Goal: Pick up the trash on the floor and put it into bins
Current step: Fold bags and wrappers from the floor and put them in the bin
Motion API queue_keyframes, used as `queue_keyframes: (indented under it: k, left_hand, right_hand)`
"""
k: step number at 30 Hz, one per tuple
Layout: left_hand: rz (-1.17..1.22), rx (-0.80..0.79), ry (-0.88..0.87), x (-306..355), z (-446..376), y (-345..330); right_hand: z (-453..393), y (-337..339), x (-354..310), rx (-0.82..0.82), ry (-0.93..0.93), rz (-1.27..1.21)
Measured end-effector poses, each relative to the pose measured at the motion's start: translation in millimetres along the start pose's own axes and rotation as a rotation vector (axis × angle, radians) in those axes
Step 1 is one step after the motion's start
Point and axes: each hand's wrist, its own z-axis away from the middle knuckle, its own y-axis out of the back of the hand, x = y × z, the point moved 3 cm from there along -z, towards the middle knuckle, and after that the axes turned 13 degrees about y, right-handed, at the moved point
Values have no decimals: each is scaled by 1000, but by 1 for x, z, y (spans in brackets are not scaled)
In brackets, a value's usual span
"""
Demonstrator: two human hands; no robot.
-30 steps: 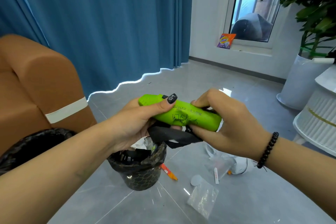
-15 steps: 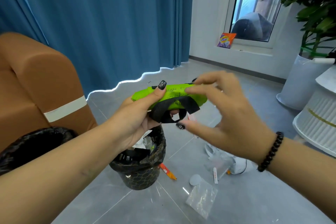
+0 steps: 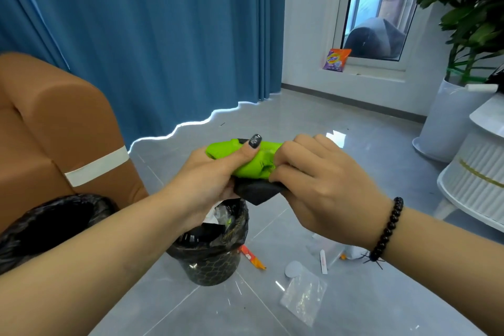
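Observation:
A bright green rolled bundle with a black strap or flap under it is held in mid-air above a small black bin lined with a dark bag. My left hand grips the bundle's left end, thumb on top. Over its right end my right hand curls its fingers and presses the black flap from below. Loose trash lies on the grey floor right of the bin: an orange wrapper, a clear plastic bag, a white disc and a white stick.
A second, larger black-lined bin stands at the lower left beside a brown sofa. Blue curtains hang behind. A white ribbed stand and a white plant pot are at the right. A detergent packet leans by the window.
My right hand, which had let go and hovered open over the bundle, has come back down and curled around its right end. The bundle now looks more crumpled and sits lower.

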Motion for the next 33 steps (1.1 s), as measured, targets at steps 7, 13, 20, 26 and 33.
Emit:
queue_keyframes:
  k: [7,13,20,26,33]
  left_hand:
    - [-379,109,-192,5,-5,8]
    - [-302,-228,-111,7,0,2]
    - [-283,-411,-43,5,0,11]
    - [-368,-451,-21,5,7,9]
    - [-153,-209,126,-13,-3,15]
  right_hand:
    - [1,9,17,-117,-109,-259]
    - [9,20,43,108,-622,-726]
    - [25,-1,46,-303,-1009,-1388]
    - [42,-18,32,-531,-955,-1723]
    - [38,-36,29,-243,-1200,-1502]
